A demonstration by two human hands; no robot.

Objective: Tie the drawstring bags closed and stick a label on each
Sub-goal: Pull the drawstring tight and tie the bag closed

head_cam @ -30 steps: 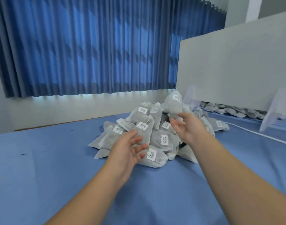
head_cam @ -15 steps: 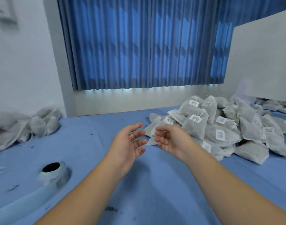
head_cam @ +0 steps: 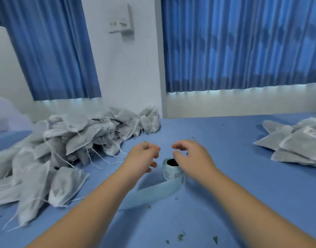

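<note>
Head view. We see both hands held over a blue table (head_cam: 234,176). The left hand (head_cam: 142,158) hovers with its fingers loosely curled, holding nothing. The right hand (head_cam: 192,158) hangs likewise, fingers bent downward and empty. Between them the label roll (head_cam: 172,171) stands on end, its dark core facing up. The right hand overlaps its rim, and we cannot tell whether they touch. A pale backing strip (head_cam: 150,194) trails from the roll toward the left forearm. At left lies a heap of drawstring bags (head_cam: 73,138), strings trailing loose. At right, well apart, lies a smaller pile of labelled bags (head_cam: 295,145). Green crumbs (head_cam: 215,239) dot the near table
</note>
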